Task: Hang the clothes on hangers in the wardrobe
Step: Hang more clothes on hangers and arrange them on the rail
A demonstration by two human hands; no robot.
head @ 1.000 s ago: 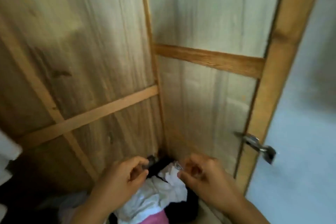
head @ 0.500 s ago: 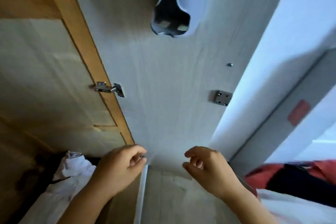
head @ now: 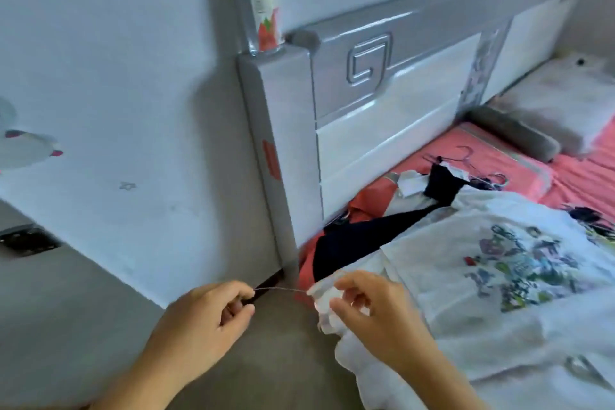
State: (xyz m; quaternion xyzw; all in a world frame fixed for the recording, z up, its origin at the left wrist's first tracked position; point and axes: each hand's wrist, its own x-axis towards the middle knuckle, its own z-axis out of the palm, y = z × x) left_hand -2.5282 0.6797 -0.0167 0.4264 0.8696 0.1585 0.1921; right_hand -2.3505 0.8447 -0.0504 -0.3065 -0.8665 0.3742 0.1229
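Two hands worked at the bed's edge | left hand [head: 203, 326] pinched a thin wire hanger [head: 279, 289] | right hand [head: 376, 323] gripped the white printed shirt [head: 482, 276] lying on the bed [head: 582, 176]

— What's your bed [head: 519, 156] carrying?
— A white printed shirt [head: 499, 263], a dark garment [head: 359, 233], wire hangers [head: 479, 170], a grey bolster [head: 512, 136] and a white pillow [head: 562, 103] – all on your pink sheet.

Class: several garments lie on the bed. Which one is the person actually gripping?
The white printed shirt: the right hand pinches its near edge. The dark garment behind it lies untouched.
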